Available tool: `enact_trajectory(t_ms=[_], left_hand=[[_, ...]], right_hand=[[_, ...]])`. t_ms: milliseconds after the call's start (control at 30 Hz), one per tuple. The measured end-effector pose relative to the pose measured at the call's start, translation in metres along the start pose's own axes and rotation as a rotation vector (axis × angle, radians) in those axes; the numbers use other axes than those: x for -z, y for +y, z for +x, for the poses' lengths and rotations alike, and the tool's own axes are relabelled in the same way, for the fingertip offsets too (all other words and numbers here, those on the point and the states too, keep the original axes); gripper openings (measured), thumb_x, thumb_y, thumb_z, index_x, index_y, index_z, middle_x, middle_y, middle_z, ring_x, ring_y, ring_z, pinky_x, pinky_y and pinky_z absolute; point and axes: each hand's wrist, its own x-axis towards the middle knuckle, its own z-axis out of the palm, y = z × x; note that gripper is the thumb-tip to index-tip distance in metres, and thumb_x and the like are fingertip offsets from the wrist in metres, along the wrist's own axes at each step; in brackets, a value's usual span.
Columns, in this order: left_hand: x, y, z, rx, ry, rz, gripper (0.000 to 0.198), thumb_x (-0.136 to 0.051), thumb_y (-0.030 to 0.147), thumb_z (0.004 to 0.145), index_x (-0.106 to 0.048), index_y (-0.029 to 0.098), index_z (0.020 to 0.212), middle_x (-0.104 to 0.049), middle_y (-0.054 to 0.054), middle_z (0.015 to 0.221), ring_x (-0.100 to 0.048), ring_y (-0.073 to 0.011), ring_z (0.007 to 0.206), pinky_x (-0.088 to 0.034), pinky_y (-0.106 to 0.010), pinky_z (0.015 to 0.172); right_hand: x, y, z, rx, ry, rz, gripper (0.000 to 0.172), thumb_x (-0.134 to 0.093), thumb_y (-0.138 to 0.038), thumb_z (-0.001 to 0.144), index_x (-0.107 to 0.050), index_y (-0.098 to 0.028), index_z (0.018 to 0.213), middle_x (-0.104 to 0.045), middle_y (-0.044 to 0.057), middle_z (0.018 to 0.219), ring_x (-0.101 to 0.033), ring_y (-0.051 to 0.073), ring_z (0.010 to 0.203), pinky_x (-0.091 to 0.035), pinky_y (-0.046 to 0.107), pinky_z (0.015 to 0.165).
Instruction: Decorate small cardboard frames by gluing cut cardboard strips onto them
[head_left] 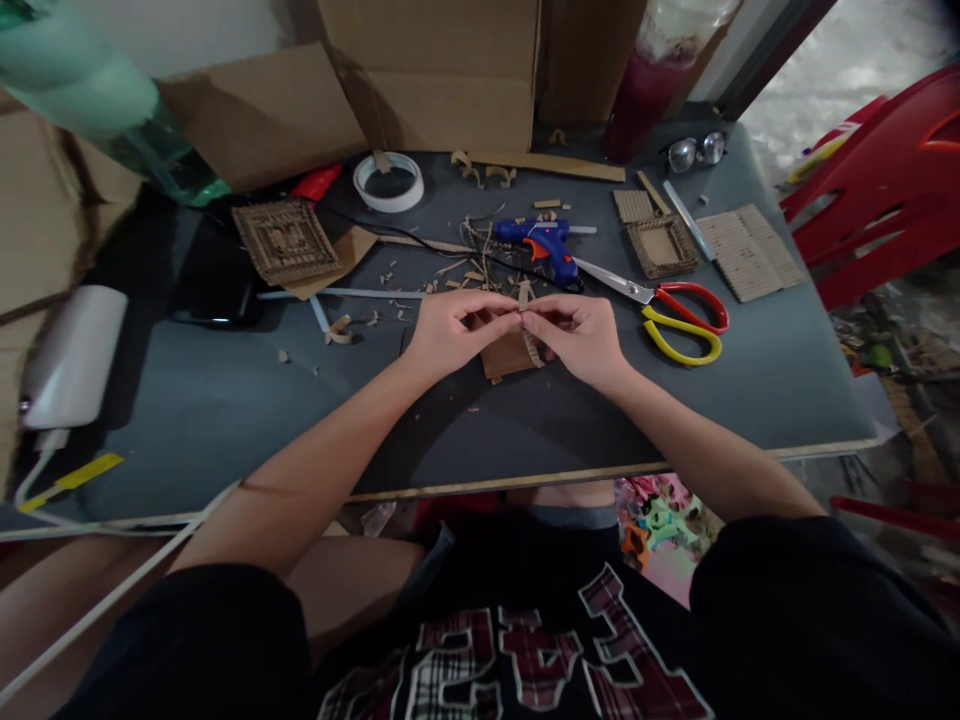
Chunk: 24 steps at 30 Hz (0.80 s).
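Observation:
My left hand (466,325) and my right hand (577,335) meet fingertip to fingertip over the middle of the table. Both pinch a narrow cardboard strip (524,293), whose upper end sticks up between the fingers. Just beneath them lies a small square cardboard piece (508,357), partly covered by the hands. Beyond the fingers rests a blue glue gun (546,240) with an orange trigger and a glue stick in its back. Scissors (679,310) with one red and one yellow handle lie right of my right hand, closed.
White tape roll (388,183), woven cardboard square (287,243) and cardboard scraps (472,275) lie around. Right are a small cardboard tray (660,247), corrugated sheets (750,252) and glasses (696,151). Bottles (660,80) stand behind; a white power bank (75,355) with cable is left.

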Motion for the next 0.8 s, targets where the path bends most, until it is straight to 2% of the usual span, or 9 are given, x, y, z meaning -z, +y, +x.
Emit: enact_trajectory(t_ms=[67, 167, 267, 367, 433, 533, 633, 700, 800], left_hand=[[-0.001, 0.0, -0.001, -0.024, -0.038, -0.041, 0.025, -0.074, 0.042, 0.084, -0.08, 0.019, 0.093, -0.08, -0.006, 0.087, -0.069, -0.0106, 0.065, -0.05, -0.019, 0.056], [-0.002, 0.001, -0.002, -0.068, -0.038, -0.074, 0.02, -0.075, 0.039, 0.085, -0.08, 0.021, 0.093, -0.081, -0.005, 0.091, -0.071, -0.0107, 0.07, -0.053, -0.019, 0.063], [-0.006, 0.003, -0.003, -0.005, 0.013, -0.126, 0.021, -0.076, 0.039, 0.084, -0.079, 0.02, 0.091, -0.08, -0.004, 0.086, -0.069, -0.009, 0.066, -0.05, -0.017, 0.058], [-0.011, 0.002, -0.002, 0.048, 0.068, -0.181, 0.026, -0.075, 0.044, 0.084, -0.077, 0.019, 0.091, -0.078, -0.004, 0.083, -0.067, -0.0082, 0.066, -0.047, -0.015, 0.054], [-0.014, 0.001, -0.001, 0.072, 0.098, -0.238, 0.03, -0.075, 0.047, 0.083, -0.076, 0.019, 0.092, -0.077, -0.003, 0.084, -0.067, -0.0088, 0.068, -0.047, -0.016, 0.054], [-0.016, -0.002, 0.001, 0.12, 0.134, -0.345, 0.033, -0.075, 0.052, 0.082, -0.074, 0.019, 0.089, -0.076, -0.004, 0.09, -0.069, -0.0091, 0.068, -0.046, -0.016, 0.05], [-0.016, -0.007, 0.003, 0.203, 0.17, -0.443, 0.037, -0.076, 0.055, 0.079, -0.071, 0.019, 0.086, -0.076, -0.003, 0.09, -0.07, -0.0094, 0.064, -0.042, -0.015, 0.042], [-0.016, -0.011, 0.004, 0.279, 0.185, -0.484, 0.037, -0.079, 0.053, 0.076, -0.07, 0.019, 0.086, -0.075, -0.002, 0.083, -0.071, -0.0103, 0.061, -0.039, -0.015, 0.039], [-0.016, -0.014, 0.005, 0.395, 0.168, -0.533, 0.034, -0.083, 0.046, 0.075, -0.071, 0.018, 0.088, -0.075, -0.002, 0.079, -0.071, -0.0113, 0.061, -0.04, -0.015, 0.039]], right_hand=[[0.002, 0.001, 0.0, 0.051, 0.014, -0.031, 0.04, -0.081, -0.055, 0.071, -0.08, -0.017, 0.082, -0.073, 0.003, 0.072, -0.057, 0.008, 0.054, -0.042, 0.021, 0.045], [0.004, 0.003, 0.001, 0.029, 0.041, -0.005, 0.039, -0.084, -0.056, 0.068, -0.08, -0.018, 0.076, -0.07, 0.0, 0.062, -0.049, 0.006, 0.047, -0.036, 0.021, 0.043], [0.002, 0.003, 0.001, -0.005, 0.029, 0.044, 0.043, -0.084, -0.061, 0.064, -0.079, -0.019, 0.076, -0.066, -0.002, 0.058, -0.044, 0.005, 0.041, -0.031, 0.021, 0.039], [0.0, 0.002, 0.001, 0.015, 0.031, 0.033, 0.049, -0.074, -0.068, 0.073, -0.075, -0.019, 0.071, -0.064, -0.002, 0.058, -0.046, 0.005, 0.042, -0.035, 0.022, 0.041], [0.003, -0.002, 0.0, 0.031, 0.077, -0.042, 0.054, -0.063, -0.071, 0.082, -0.072, -0.019, 0.069, -0.063, -0.001, 0.058, -0.05, 0.007, 0.045, -0.038, 0.023, 0.045], [0.019, -0.013, -0.004, 0.129, 0.183, -0.363, 0.049, -0.053, -0.061, 0.094, -0.071, -0.02, 0.073, -0.066, 0.002, 0.064, -0.058, 0.012, 0.056, -0.046, 0.027, 0.056], [0.05, -0.022, -0.011, 0.218, 0.207, -0.903, 0.028, -0.055, -0.041, 0.095, -0.073, -0.021, 0.087, -0.074, 0.009, 0.088, -0.065, 0.022, 0.088, -0.05, 0.038, 0.084], [0.073, -0.021, -0.019, 0.122, 0.267, -1.152, 0.025, -0.054, -0.029, 0.092, -0.071, -0.017, 0.105, -0.073, 0.015, 0.102, -0.063, 0.028, 0.102, -0.046, 0.044, 0.091], [0.105, -0.012, -0.032, -0.109, 0.295, -1.327, 0.042, -0.059, -0.025, 0.085, -0.064, -0.008, 0.123, -0.067, 0.026, 0.115, -0.059, 0.033, 0.106, -0.044, 0.047, 0.091]])
